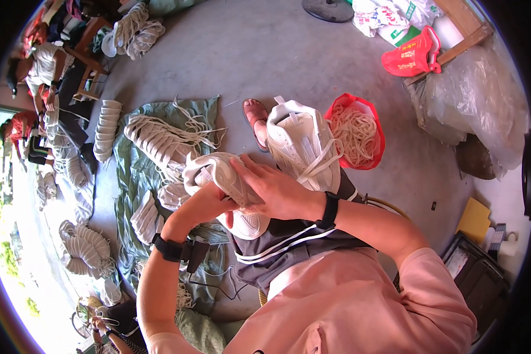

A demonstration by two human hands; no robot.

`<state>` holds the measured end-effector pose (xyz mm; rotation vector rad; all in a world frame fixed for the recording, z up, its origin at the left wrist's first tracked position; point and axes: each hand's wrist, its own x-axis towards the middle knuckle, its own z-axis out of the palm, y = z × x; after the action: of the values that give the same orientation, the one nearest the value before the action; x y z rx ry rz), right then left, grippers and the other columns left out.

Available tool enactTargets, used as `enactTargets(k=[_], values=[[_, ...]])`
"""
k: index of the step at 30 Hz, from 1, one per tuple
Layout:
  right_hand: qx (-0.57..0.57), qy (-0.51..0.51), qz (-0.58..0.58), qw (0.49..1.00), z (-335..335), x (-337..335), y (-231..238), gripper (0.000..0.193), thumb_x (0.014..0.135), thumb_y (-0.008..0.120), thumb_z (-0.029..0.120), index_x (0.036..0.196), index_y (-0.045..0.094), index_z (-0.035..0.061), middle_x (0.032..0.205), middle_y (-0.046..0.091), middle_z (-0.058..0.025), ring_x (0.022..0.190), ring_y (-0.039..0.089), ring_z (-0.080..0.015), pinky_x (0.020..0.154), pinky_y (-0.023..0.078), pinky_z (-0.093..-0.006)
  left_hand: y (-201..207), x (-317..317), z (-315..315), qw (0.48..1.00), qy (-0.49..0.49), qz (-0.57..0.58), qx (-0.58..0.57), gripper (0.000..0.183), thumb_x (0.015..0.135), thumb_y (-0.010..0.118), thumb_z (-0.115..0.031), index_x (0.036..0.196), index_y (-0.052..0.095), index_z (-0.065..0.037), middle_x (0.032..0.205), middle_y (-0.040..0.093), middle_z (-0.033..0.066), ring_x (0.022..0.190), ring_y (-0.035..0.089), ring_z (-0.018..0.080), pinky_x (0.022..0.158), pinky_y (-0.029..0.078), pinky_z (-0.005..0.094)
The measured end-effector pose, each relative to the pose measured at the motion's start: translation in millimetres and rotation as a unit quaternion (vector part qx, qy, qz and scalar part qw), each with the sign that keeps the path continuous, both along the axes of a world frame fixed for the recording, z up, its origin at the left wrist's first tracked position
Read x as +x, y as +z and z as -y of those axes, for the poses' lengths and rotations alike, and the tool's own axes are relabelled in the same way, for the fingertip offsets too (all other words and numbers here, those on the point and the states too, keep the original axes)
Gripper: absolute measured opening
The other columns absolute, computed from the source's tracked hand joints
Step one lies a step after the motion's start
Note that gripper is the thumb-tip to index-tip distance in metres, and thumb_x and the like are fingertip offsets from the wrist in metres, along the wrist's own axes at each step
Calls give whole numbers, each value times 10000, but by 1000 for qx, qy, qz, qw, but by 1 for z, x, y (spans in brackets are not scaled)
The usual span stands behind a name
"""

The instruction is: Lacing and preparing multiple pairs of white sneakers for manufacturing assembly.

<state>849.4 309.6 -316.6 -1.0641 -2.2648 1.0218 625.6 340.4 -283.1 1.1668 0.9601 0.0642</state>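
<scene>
A beige-white sneaker (245,226) is held over my lap between both hands. My left hand (209,200) grips it at the opening, and its fingers are partly hidden by the shoe. Across the shoe's upper side lies my right hand (277,187), fingers pressed on it and thumb underneath. A second white sneaker (301,138) with loose laces rests on my leg, just beyond my right hand. Beside that one stands a red bag (382,125) full of pale laces (354,133).
On the floor to the left, a green sheet (127,189) bears stacks of white shoe parts (159,138). More stacks (88,251) and several people (44,65) are farther left. Clear plastic sheeting (475,88) and a red bag (413,54) are at the right. A dark crate (478,274) stands lower right.
</scene>
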Motion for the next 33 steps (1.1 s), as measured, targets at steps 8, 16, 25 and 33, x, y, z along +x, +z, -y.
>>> enactTargets(k=[8,16,25,33], values=[[-65,-39,-71,995,-6,-4,8,929,864,779,317,1539,274,-74,1482,426,-347,1361,458,-472,1142,388,-456,7,3,0,1000,3,2,0,101,959,628,-36,1034,649,28,892,649,54,638,714,173,537,548,270],[-31,-96,-43,994,-10,-19,1,941,870,750,464,1474,351,-137,1465,453,-342,1368,464,-455,1142,388,-447,7,3,6,999,30,-20,-6,63,969,595,-15,983,642,24,816,653,38,627,720,169,540,548,273],[-65,-85,-14,994,-21,-26,20,864,790,756,302,1460,404,-115,1410,509,-332,1273,533,-462,1105,424,-441,2,-1,1,995,-54,-77,46,89,973,601,-41,989,659,24,758,689,28,601,718,162,566,535,272],[-27,-75,-7,997,-18,-28,28,825,755,734,188,1476,420,-61,1389,516,-336,1247,542,-478,1086,441,-465,7,1,6,999,36,-10,16,157,960,590,-31,1108,618,13,925,688,73,598,698,173,486,542,287]])
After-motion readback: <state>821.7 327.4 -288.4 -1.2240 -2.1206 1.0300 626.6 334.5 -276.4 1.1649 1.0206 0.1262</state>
